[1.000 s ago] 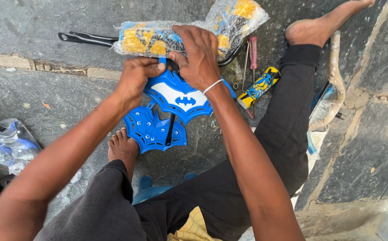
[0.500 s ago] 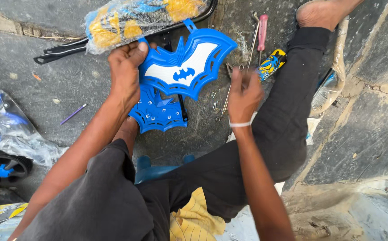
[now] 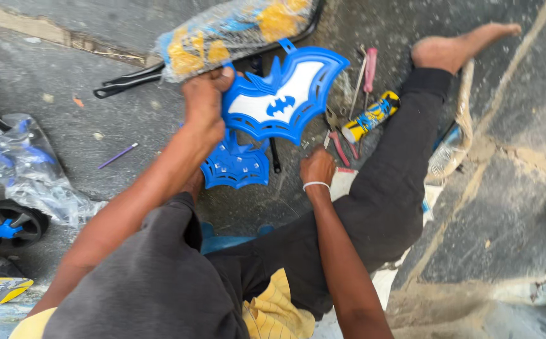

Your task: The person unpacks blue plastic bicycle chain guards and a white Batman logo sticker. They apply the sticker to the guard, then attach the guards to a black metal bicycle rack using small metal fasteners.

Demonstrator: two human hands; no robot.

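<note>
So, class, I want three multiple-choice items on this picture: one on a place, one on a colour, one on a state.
1. Where does the purple stick lie?
A. on the stone floor, left of the left arm
B. on the right leg
C. in the right hand

2. What colours is the bat plate?
A. red and black
B. blue and white
C. green and yellow

3. What is the left hand doing?
A. resting flat on the floor
B. holding a hammer
C. gripping the bat plate by its edge

Answers:
1 A: it lies on bare stone near the plastic bag.
2 B: blue rim, white middle, blue emblem.
3 C: its fingers close on the plate's left edge, while the right hand is fisted low by the pliers.
</note>
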